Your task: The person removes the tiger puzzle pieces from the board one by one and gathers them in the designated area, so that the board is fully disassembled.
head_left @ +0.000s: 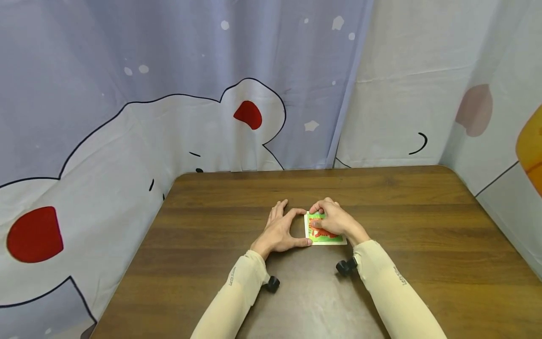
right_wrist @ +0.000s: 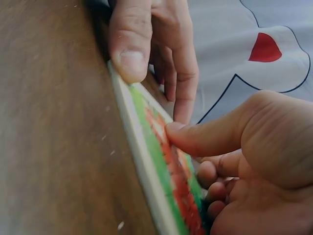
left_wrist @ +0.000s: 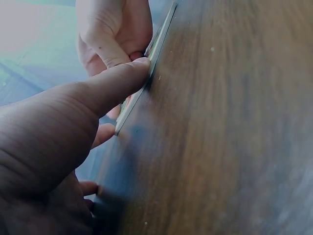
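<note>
Cream sleeves (head_left: pixel 237 294), 2 of them, come in on the near side of the small picture board (head_left: pixel 325 234), each with a black device (head_left: pixel 272 284) at the wrist. That board lies on the wooden table (head_left: pixel 423 212), green and red on its face, with a pale border. At its left side the person's left hand (head_left: pixel 279 234) has thumb and forefinger spread wide, the thumb tip against the near left corner and the forefinger at the far left one, so the board's edge is held between those 2; the remaining fingers stretch out past its far left corner. Over the board's right part comes the right hand (head_left: pixel 336 219), thumb tip on the red figure, forefinger bent near the far edge, other fingers curled; I can't tell whether it pinches a loose piece. Beyond the board hangs a printed curtain (head_left: pixel 305 56), pale blue and white.
</note>
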`<action>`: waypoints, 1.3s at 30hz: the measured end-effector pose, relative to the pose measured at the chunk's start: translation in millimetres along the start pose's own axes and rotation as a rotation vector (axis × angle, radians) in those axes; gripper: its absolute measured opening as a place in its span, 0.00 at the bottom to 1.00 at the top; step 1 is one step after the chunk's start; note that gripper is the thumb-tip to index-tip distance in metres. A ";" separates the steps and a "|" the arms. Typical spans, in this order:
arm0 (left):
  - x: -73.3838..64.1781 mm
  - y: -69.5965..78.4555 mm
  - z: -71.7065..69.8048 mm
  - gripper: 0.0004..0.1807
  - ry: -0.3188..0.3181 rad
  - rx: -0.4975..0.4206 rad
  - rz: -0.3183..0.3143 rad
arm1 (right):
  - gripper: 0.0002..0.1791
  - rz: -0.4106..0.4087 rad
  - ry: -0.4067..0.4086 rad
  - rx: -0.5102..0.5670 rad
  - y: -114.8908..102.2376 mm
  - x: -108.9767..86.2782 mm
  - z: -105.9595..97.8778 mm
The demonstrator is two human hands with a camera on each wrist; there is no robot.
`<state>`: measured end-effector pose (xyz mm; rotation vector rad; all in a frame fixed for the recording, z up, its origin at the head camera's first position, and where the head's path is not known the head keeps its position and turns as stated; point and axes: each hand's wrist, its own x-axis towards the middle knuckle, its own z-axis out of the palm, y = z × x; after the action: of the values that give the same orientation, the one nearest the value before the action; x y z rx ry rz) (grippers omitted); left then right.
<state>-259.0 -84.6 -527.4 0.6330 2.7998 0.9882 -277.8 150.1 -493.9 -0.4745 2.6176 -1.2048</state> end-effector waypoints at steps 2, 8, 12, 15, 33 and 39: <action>-0.6 0.0 -0.4 0.46 0.002 -0.001 -0.001 | 0.15 -0.018 0.018 0.016 2.2 -0.4 1.6; -1.5 1.6 -1.9 0.46 0.006 -0.012 0.006 | 0.14 -0.054 0.056 0.022 4.5 -1.7 4.4; -1.1 2.4 -1.4 0.46 0.003 -0.014 0.005 | 0.14 -0.028 0.048 0.009 2.0 -1.1 5.3; -1.3 2.6 -1.6 0.45 0.004 -0.021 0.003 | 0.15 -0.005 0.040 0.003 0.3 -0.3 6.3; -1.6 2.9 -2.7 0.46 0.007 -0.035 -0.007 | 0.15 -0.055 0.044 0.029 2.9 -4.0 5.3; -5.4 10.6 -8.2 0.46 -0.006 -0.033 -0.012 | 0.20 -0.067 0.034 0.071 8.3 -4.7 2.4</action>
<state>-252.4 -84.1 -514.6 0.6129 2.7721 1.0264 -274.3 155.4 -501.5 -0.5374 2.5962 -1.3324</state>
